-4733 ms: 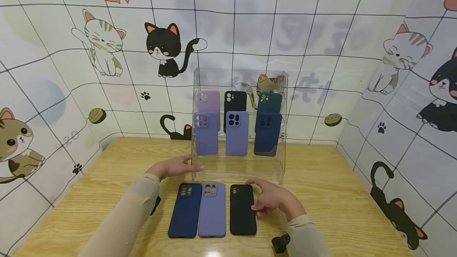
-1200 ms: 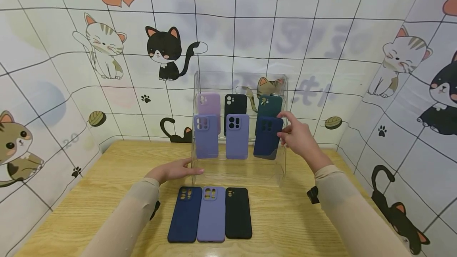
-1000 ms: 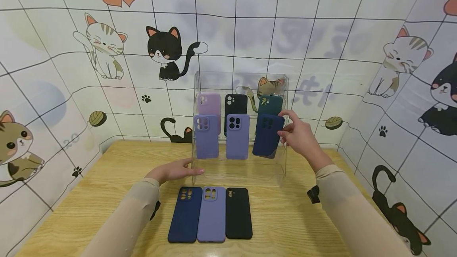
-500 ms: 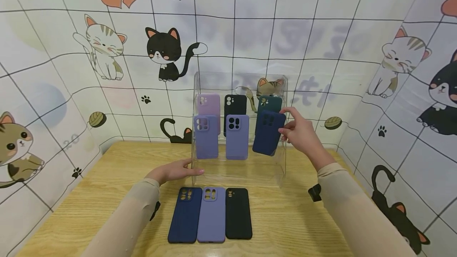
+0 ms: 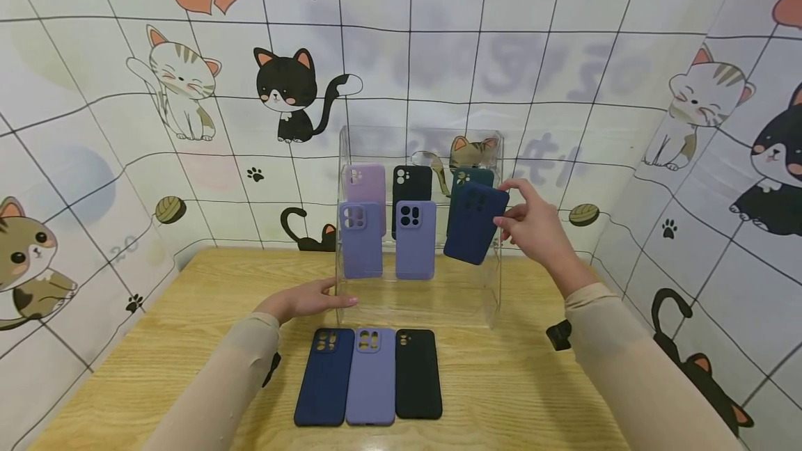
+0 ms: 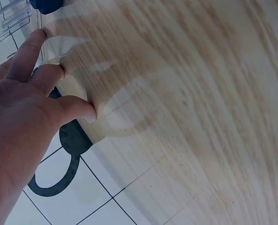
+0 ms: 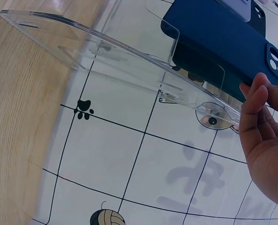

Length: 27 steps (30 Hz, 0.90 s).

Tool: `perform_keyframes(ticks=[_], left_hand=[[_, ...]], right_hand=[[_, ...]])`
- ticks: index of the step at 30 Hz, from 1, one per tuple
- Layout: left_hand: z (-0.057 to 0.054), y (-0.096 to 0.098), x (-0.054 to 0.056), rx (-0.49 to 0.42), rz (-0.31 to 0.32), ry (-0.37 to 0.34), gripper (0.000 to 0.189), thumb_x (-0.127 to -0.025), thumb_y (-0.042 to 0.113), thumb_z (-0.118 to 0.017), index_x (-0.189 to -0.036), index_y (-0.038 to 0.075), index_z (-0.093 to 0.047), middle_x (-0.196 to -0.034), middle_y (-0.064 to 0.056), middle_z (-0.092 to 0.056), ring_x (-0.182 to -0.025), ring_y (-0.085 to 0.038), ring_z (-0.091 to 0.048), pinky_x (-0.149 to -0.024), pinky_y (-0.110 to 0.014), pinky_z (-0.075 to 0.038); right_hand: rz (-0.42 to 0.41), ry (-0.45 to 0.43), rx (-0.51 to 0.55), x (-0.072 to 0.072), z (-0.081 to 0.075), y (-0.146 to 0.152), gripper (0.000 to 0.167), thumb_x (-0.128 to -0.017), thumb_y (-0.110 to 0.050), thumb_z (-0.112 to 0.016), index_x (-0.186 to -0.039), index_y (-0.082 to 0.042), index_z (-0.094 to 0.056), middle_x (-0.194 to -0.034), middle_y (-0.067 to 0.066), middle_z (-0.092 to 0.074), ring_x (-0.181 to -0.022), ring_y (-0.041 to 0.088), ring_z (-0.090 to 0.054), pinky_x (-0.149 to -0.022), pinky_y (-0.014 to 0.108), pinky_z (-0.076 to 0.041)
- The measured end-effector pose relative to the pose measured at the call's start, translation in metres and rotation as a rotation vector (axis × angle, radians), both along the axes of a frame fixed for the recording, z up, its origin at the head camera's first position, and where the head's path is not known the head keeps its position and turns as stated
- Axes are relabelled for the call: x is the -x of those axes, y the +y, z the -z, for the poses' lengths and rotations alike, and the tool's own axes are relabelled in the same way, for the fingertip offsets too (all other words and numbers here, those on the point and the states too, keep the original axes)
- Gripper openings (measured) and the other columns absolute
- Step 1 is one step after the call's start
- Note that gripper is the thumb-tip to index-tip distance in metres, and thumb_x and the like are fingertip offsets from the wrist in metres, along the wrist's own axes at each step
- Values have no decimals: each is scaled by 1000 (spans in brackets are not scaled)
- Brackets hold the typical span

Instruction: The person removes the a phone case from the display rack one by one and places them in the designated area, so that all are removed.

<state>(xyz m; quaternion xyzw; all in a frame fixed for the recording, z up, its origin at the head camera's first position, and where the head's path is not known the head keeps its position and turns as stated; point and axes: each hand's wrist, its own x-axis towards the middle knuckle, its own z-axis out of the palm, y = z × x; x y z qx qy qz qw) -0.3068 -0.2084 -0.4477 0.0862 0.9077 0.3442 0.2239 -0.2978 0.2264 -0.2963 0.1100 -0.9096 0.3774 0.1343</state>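
Note:
My right hand [image 5: 532,225] pinches the right edge of a navy phone case [image 5: 475,225], which tilts, raised above the front step of the clear acrylic display stand [image 5: 420,305]. Behind it, a dark green case [image 5: 473,176] is partly hidden. In the right wrist view the thumb and fingers [image 7: 255,96] grip the navy case [image 7: 214,40] near its camera cutouts. My left hand [image 5: 303,300] holds the stand's lower left side, thumb across the front edge; in the left wrist view its fingers [image 6: 78,108] lie along the clear panel.
A lilac case [image 5: 365,190], a black case [image 5: 412,183] and two periwinkle cases, one on the left [image 5: 362,246] and one in the middle [image 5: 416,246], stand on the display. On the wooden table [image 5: 520,381] lie navy [image 5: 324,381], purple [image 5: 371,385] and black [image 5: 418,378] cases side by side.
My right hand went from the black case on the table to the navy case on the stand, then raised and tilted it. The black case now lies beside the purple one. My left hand stayed put.

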Motion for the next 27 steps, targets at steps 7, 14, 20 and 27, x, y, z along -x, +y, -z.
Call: perform_keyframes(ticks=[7,14,20,27], left_hand=[[-1,0,0,14,5,4,120,-87,84,-63,-172,11,-20,-176,-22,-24,-161,-48,-27,-125,-70,-31],[-2,0,-2,13,0,4,119,-88,83,-64,-172,11,-21,-176,-21,-26,-162,-47,-27,-125,-70,-31],[-2,0,-3,10,0,7,118,-88,83,-64,-171,11,-21,-176,-21,-26,-162,-47,-27,-126,-69,-31],[-1,0,-2,7,1,6,118,-88,83,-64,-172,11,-21,-176,-21,-25,-161,-47,-28,-125,-70,-31]], right_hand=[[10,20,23,-4,-7,2,58,-103,-7,-71,-152,-20,-44,-94,18,-79,-69,21,-70,-65,30,-57],[-28,-29,57,-11,-12,4,60,-103,-9,-71,-154,-21,-43,-90,13,-78,-68,22,-69,-62,35,-58],[-62,-93,76,-20,-15,5,61,-102,-9,-72,-154,-22,-43,-85,7,-77,-68,23,-68,-59,35,-53],[-120,-186,121,-30,-15,6,63,-102,-8,-72,-156,-20,-41,-85,5,-75,-68,22,-65,-63,34,-54]])
